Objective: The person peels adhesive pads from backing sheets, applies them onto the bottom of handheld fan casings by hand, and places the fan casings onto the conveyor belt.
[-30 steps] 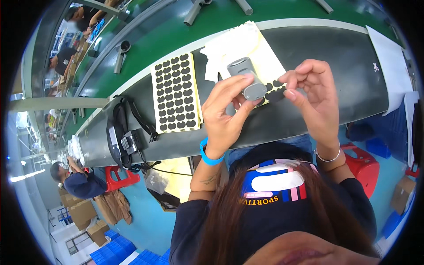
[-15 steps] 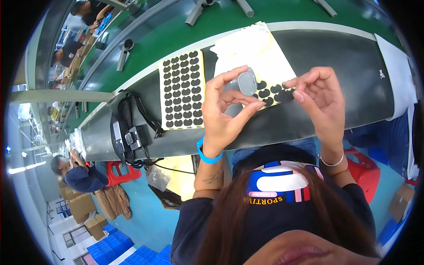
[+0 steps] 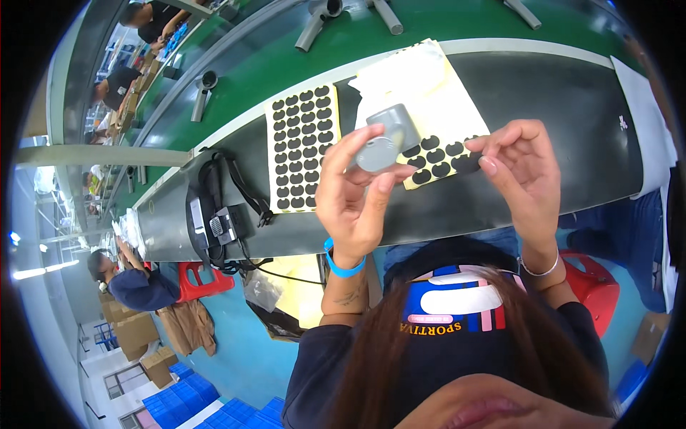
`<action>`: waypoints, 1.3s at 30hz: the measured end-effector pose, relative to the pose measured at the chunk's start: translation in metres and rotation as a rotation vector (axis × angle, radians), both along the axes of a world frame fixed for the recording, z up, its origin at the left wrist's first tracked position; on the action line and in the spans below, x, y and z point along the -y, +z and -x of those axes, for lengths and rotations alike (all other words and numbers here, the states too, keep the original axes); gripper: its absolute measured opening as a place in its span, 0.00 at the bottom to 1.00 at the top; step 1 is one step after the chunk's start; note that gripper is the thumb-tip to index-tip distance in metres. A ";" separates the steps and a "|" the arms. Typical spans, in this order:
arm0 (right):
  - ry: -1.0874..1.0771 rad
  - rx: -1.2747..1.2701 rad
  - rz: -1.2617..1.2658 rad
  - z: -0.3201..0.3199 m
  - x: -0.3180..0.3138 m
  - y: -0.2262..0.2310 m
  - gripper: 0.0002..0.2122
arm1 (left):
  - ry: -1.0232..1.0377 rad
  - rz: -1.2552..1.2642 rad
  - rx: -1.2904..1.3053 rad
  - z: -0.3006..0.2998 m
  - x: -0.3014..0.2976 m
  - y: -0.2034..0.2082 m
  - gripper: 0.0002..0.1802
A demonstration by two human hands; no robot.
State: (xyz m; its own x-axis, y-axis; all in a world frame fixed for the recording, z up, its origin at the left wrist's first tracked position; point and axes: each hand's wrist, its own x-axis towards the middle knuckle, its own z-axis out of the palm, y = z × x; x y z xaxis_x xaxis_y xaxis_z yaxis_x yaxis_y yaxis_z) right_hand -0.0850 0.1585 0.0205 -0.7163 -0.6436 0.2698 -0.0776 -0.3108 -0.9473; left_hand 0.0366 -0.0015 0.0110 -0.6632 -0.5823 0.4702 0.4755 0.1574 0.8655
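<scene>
Fitting (image 3: 394, 134) points lower-left, long axis slanted; left fingers (image 3: 357, 140) pinch it, right fingers (image 3: 499, 174) black sticker (image 3: 466, 164).

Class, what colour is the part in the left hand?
The part is grey; see the head view.

And here's the dark navy short-sleeved T-shirt (image 3: 446, 365), its chest carrying a bold printed panel (image 3: 461, 302) of white, blue, pink and red with yellow lettering! Long brown hair (image 3: 375, 357) spills over it. Behind the left hand (image 3: 350, 207), a bright blue wristband (image 3: 343, 270), then a small dark forearm marking (image 3: 349, 296), perhaps a tattoo; behind the right hand (image 3: 525, 170), a thin silvery bracelet (image 3: 539, 274). Blue denim trousers (image 3: 493, 242) peek out!
</scene>
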 end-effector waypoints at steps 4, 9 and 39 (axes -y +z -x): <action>-0.037 0.023 0.053 -0.005 0.001 0.004 0.12 | -0.083 0.110 0.086 0.013 -0.006 -0.025 0.22; 0.013 -0.017 0.079 -0.006 0.002 0.001 0.12 | -0.097 0.131 0.080 0.014 -0.017 -0.027 0.21; 0.058 0.100 -0.046 0.000 -0.003 0.014 0.13 | -0.322 -0.034 0.109 0.019 -0.023 -0.017 0.18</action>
